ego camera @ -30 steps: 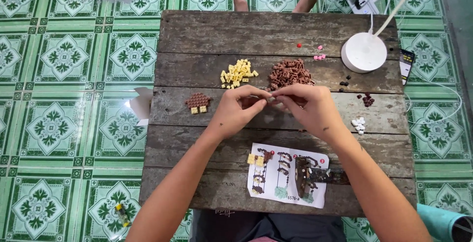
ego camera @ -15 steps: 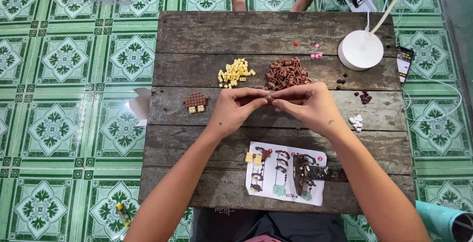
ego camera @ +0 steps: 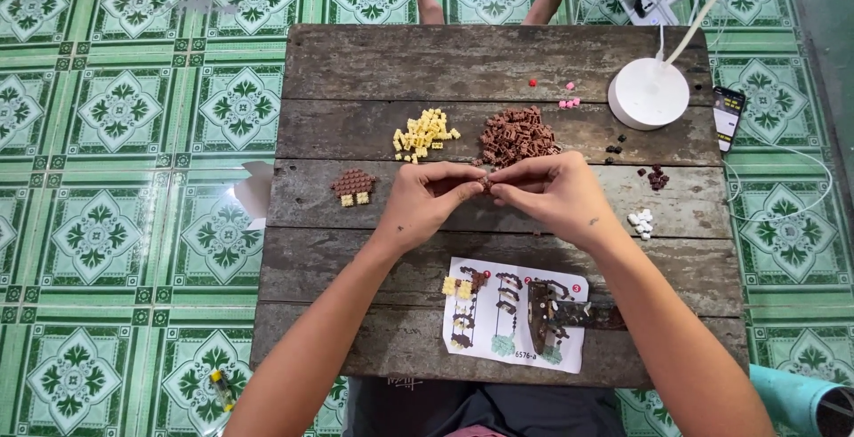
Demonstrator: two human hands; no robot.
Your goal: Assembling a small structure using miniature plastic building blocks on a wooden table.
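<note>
Tiny brown brick piece (ego camera: 486,185) pinched between both sets of fingers, left hand (ego camera: 427,201) and right hand (ego camera: 556,195) meeting tip to tip above the tabletop (ego camera: 356,64), just below the brown brick pile (ego camera: 518,135). Equally near to both hands; long axis too small to tell. Against a second ago: hands barely shifted, same pinch held.

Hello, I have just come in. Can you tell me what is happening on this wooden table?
A person sits at a low wooden table and pinches a small brown brick piece between the left hand and the right hand. Just beyond the hands lie a pile of brown bricks and a pile of yellow bricks. A small built brown-and-yellow part sits to the left. An instruction sheet lies near the person, and a white round lamp base stands at the far right.
</note>
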